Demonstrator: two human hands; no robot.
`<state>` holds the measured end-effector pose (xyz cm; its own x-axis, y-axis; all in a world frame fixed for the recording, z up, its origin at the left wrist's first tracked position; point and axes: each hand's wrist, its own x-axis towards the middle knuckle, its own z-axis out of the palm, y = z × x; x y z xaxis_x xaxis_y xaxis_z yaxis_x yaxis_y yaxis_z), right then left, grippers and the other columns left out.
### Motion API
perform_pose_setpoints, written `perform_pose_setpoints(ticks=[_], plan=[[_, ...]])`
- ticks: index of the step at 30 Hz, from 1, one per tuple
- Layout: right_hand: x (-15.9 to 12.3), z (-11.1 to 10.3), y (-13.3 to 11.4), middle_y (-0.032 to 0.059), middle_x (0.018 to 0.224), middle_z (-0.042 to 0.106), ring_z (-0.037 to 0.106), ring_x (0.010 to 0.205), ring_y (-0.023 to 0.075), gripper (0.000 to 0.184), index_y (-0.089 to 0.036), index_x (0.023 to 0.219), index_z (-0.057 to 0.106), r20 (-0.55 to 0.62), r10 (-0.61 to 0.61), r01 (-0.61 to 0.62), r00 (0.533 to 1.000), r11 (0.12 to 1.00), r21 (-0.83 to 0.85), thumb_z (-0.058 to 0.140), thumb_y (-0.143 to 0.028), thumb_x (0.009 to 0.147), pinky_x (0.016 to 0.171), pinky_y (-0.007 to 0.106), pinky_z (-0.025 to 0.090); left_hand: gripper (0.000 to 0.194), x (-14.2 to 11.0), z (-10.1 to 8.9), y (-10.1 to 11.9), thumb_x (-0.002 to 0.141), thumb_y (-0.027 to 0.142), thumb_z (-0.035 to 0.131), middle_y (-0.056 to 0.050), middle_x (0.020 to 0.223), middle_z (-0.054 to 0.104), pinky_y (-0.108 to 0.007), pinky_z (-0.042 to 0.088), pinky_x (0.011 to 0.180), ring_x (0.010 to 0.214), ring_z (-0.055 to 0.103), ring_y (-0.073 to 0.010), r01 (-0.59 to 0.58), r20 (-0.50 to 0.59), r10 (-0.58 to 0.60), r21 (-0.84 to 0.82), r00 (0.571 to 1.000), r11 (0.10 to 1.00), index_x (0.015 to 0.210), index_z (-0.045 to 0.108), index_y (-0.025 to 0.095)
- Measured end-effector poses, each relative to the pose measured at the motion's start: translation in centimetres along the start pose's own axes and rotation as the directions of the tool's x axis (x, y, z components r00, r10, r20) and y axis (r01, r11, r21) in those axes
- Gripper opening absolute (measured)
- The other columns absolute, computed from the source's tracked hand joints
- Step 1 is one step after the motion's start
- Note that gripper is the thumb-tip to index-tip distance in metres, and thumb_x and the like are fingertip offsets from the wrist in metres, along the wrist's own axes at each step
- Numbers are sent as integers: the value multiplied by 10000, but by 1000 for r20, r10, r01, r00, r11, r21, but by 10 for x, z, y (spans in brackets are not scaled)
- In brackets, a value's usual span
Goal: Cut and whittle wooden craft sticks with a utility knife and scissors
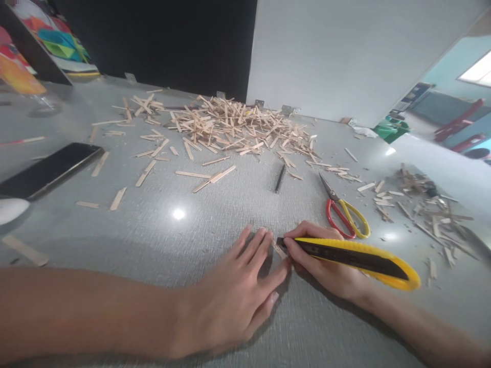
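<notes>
My right hand [326, 266] is closed around a yellow and black box cutter [356, 258], its tip pointing left and down at a short wooden stick piece [279, 249] on the tabletop. Fingers spread and lying flat, my left hand [241, 289] rests on the table, with fingertips touching or close beside that piece. The cutter's blade tip is too small to make out clearly. Just beyond my right hand lie scissors [347, 217] with one red and one yellow handle loop, blades pointing away from me.
A big heap of wooden stick pieces [233, 122] lies at the back of the grey table [153, 245]. A dark pen-like rod [280, 178] is nearer. Darker scraps [433, 204] are scattered at right. A phone [49, 168] and a white rounded object [11, 209] sit at left.
</notes>
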<state>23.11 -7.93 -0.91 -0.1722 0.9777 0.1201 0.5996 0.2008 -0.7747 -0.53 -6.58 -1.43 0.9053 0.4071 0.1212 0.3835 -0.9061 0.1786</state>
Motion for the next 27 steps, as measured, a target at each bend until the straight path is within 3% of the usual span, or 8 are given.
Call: perform_pose_setpoints(ticks=[5,10,17,27], plan=[[1,-1,2,-44,729,708,643,629,130,238,-258,877,717,11,-91,92,996,989,-113,603,-380,1047,656,302,465,509,-1,-1,0,1092,371,393,-324,1574,461,-720,355,1200,1510,398,-497,-23,-2,23,12,1000,1000,1546,445,148],[-3,-2,7,-21,811,711,662,726,170,257,-272,925,712,50,-64,69,997,991,-117,568,-426,1070,696,339,447,521,0,0,-2,1099,451,379,-325,1558,487,-759,320,1188,1510,395,-505,-62,0,62,46,998,997,1523,466,160],[-5,1,14,-16,787,669,638,697,165,267,-258,908,662,75,-75,82,994,991,-104,557,-437,1077,679,344,419,676,2,-5,-6,1069,621,377,-279,1549,533,-685,285,1223,1488,448,-478,-130,18,130,64,991,989,1576,439,178],[-4,2,8,-37,698,581,548,587,128,256,-233,841,597,50,-164,166,985,985,-48,583,-363,1061,589,311,383,636,3,-8,-5,1052,573,431,-295,1538,535,-697,313,1185,1469,450,-520,-133,66,128,83,990,988,1562,462,194]])
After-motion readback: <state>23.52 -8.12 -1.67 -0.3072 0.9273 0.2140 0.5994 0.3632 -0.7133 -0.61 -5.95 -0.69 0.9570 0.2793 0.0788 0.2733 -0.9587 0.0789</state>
